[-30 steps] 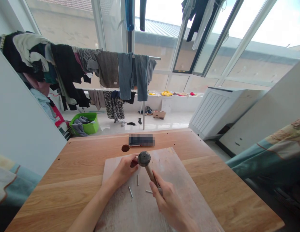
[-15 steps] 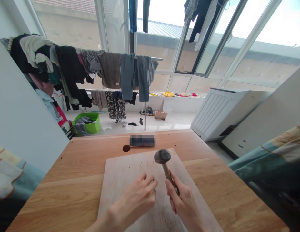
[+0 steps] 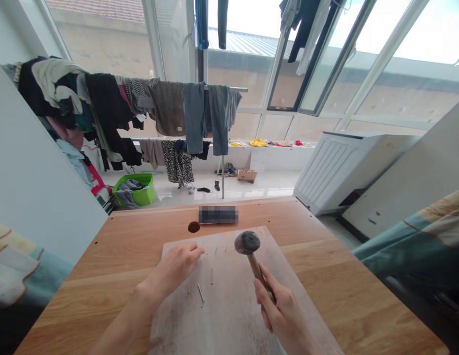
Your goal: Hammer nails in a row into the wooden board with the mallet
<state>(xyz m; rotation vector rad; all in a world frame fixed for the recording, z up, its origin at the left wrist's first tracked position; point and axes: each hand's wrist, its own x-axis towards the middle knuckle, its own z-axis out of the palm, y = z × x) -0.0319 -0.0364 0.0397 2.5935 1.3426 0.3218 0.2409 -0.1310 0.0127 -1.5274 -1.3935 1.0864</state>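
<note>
My right hand (image 3: 279, 303) is wrapped round the wooden handle of a mallet (image 3: 248, 242) with a dark, rounded head. The mallet head is raised above the right end of a row of nails. My left hand (image 3: 183, 261) is closed with its fingertips at that row, over the left part of a pale wooden board (image 3: 244, 305); whatever it pinches is hidden. Thin nails stand in the board, one of them (image 3: 225, 248) just left of the mallet head. Two loose nails lie flat: one nail (image 3: 212, 276) near the middle, another nail (image 3: 201, 294) closer to me.
Under the board is a wooden table (image 3: 103, 286) with a round hole (image 3: 193, 227). A dark, blurred-out rectangular object (image 3: 218, 215) lies behind the board. Beyond stand a clothes rack with laundry (image 3: 170, 108), a green basket (image 3: 144, 196) and a white cabinet (image 3: 325, 167).
My left hand has moved left and away from me, from the board's middle to the nail row, uncovering the two loose nails. My right hand and the mallet have barely shifted.
</note>
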